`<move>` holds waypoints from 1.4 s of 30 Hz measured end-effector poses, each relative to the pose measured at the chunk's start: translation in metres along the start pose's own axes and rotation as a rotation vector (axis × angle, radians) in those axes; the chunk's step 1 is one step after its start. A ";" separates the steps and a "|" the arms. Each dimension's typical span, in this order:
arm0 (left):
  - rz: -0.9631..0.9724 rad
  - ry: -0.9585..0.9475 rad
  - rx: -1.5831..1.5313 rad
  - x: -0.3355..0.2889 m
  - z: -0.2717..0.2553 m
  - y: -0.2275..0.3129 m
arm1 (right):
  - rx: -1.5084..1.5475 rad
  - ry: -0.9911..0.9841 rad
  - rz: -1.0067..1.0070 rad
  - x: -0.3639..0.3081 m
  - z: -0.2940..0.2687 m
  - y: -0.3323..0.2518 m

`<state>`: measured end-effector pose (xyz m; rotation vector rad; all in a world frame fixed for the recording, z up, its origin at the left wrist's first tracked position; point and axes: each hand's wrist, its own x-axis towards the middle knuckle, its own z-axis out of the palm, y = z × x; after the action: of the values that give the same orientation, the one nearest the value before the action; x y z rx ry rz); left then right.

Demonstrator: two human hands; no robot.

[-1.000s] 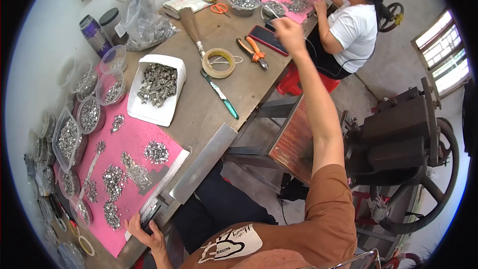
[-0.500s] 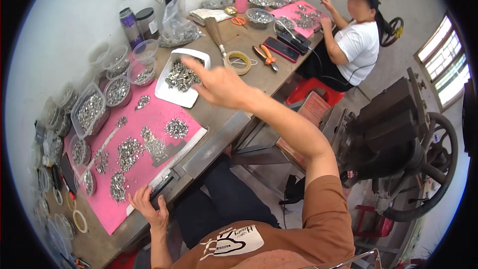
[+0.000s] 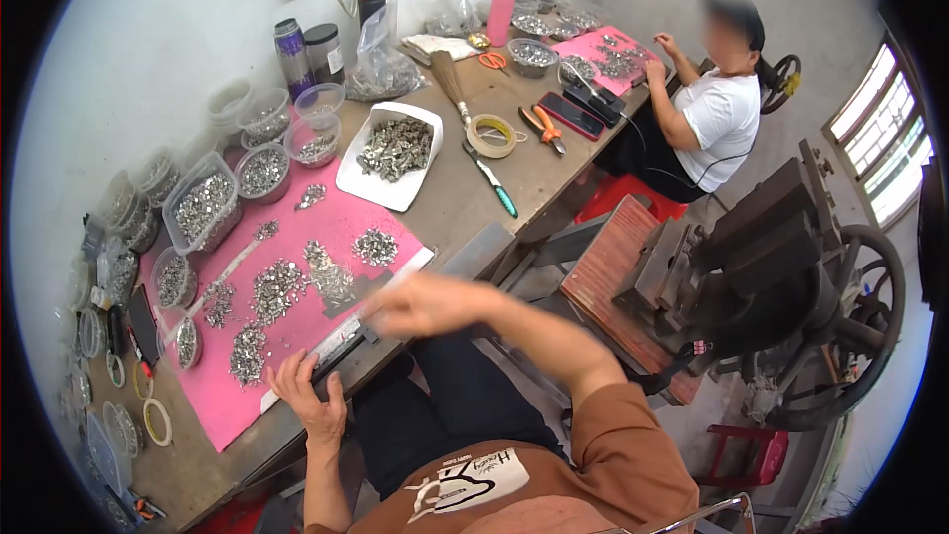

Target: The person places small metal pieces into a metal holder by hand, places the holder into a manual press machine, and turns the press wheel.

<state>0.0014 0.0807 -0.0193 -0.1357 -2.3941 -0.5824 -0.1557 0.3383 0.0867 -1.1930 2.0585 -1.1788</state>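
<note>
My left hand (image 3: 311, 400) rests with spread fingers on the front edge of the pink mat (image 3: 213, 405), touching the near end of a narrow metal bar (image 3: 341, 342). That bar lies along the table edge and has a dark part beside it. Smeared by motion, my right hand (image 3: 430, 305) hovers at the bar's far end; its fingertips are too blurred to show whether they hold anything. Several heaps of small silvery metal pieces (image 3: 280, 289) lie on the mat. Beyond them a white tray (image 3: 407, 196) holds more metal pieces.
Clear plastic tubs (image 3: 203, 200) of metal pieces line the wall side. A green-handled tool (image 3: 502, 196), tape roll (image 3: 491, 136), brush (image 3: 448, 77) and pliers (image 3: 543, 129) lie farther along. A co-worker (image 3: 717, 119) sits at the far end. A dark machine with a handwheel (image 3: 870, 336) stands right.
My right hand has moved from over the white tray down to the bar at the table edge. The green-handled tool has come into sight. My left hand stays at the mat's edge.
</note>
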 end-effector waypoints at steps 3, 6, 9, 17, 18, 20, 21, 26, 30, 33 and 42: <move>-0.019 0.012 0.007 -0.003 0.000 -0.002 | 0.355 -0.285 0.217 -0.043 0.079 0.067; -0.035 0.017 0.017 0.000 -0.002 0.003 | 0.607 -0.115 0.424 -0.080 0.153 0.135; -0.041 0.021 0.007 0.002 0.000 0.002 | 0.827 0.396 0.433 -0.091 0.183 0.155; -0.035 0.012 0.008 -0.002 -0.002 -0.003 | 0.078 0.678 0.084 -0.076 0.220 0.148; -0.033 0.011 0.015 -0.002 -0.002 -0.003 | 0.085 0.700 0.098 -0.075 0.222 0.150; -0.032 0.011 0.019 -0.001 0.001 -0.002 | 0.068 0.710 0.101 -0.076 0.221 0.151; -0.028 0.007 0.021 -0.001 0.002 -0.002 | 0.051 0.715 0.100 -0.077 0.221 0.152; -0.036 -0.009 0.015 -0.005 0.002 -0.005 | 0.333 0.500 0.262 -0.084 0.186 0.121; -0.024 -0.017 0.018 -0.005 -0.001 -0.005 | 0.520 0.562 0.176 -0.087 0.088 0.067; -0.007 -0.006 0.017 -0.004 -0.001 -0.007 | 0.446 0.676 0.100 -0.093 -0.016 0.036; 0.010 -0.001 0.033 -0.001 0.002 -0.005 | 0.713 1.096 -0.273 -0.086 -0.154 -0.008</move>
<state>0.0001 0.0768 -0.0231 -0.1338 -2.4013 -0.5377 -0.2226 0.4780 0.1713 -0.4679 1.7365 -2.8257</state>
